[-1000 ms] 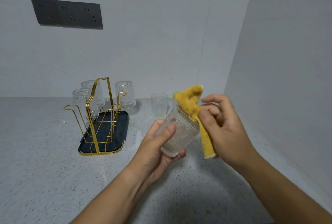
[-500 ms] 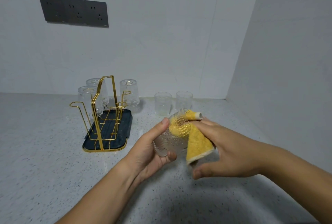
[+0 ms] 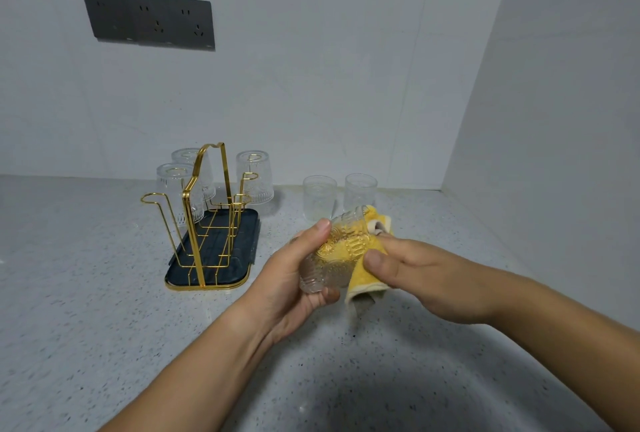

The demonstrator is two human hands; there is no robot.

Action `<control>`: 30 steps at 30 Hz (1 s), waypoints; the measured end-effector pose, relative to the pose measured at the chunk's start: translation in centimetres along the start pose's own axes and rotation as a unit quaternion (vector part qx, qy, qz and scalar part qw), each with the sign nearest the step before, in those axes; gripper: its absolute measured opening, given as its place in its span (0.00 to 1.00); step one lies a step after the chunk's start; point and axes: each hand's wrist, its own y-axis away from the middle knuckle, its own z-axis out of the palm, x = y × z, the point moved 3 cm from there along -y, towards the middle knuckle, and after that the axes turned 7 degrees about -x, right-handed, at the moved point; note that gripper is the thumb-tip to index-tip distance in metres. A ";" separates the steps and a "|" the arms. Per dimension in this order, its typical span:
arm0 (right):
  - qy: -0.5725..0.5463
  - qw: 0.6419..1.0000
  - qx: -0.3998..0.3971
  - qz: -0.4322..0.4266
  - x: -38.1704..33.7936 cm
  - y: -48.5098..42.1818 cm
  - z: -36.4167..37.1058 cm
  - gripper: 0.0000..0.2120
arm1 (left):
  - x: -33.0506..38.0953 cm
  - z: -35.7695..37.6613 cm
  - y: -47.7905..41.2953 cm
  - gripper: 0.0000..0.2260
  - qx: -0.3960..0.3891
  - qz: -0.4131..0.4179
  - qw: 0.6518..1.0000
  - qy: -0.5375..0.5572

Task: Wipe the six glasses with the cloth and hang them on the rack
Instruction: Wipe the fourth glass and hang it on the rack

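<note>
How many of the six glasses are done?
Three clear ribbed glasses hang upside down on the gold wire rack. The left hand holds a fourth glass while the right hand wipes it with the yellow cloth. Two upright glasses wait on the counter.

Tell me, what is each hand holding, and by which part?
The left hand grips the glass round its side, near the base; the right hand holds the yellow cloth at the glass's mouth.

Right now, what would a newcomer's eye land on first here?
Centre frame, the left hand grips a ribbed glass while the right hand holds a yellow cloth pushed into it. Left of that, a gold rack carries three upturned glasses; two more glasses stand upright near the back wall.
</note>
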 end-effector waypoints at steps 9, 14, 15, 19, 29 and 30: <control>0.197 0.980 -0.027 -0.021 -0.2 -0.2 0.4 0.13 | 0.8 1.4 0.8 0.39 0.019 0.005 0.998 -0.064; 0.339 0.938 -0.057 -0.037 -0.6 -0.2 0.6 0.06 | 1.3 2.0 0.9 0.16 0.006 -0.042 0.997 -0.058; 0.356 0.932 -0.054 -0.038 -0.4 -0.2 0.7 0.07 | 1.4 2.2 1.0 0.15 0.010 -0.047 0.997 -0.061; 0.205 0.979 -0.011 -0.018 0.5 -0.1 0.9 0.16 | 1.6 3.0 1.2 0.16 0.043 -0.041 0.994 -0.094; -0.139 0.990 0.027 0.020 1.6 0.0 1.8 0.27 | 1.3 2.6 1.6 0.15 0.105 0.201 0.950 -0.216; -0.089 0.995 0.025 0.026 1.2 0.0 2.0 0.26 | 1.1 2.3 1.3 0.14 0.109 0.184 0.961 -0.176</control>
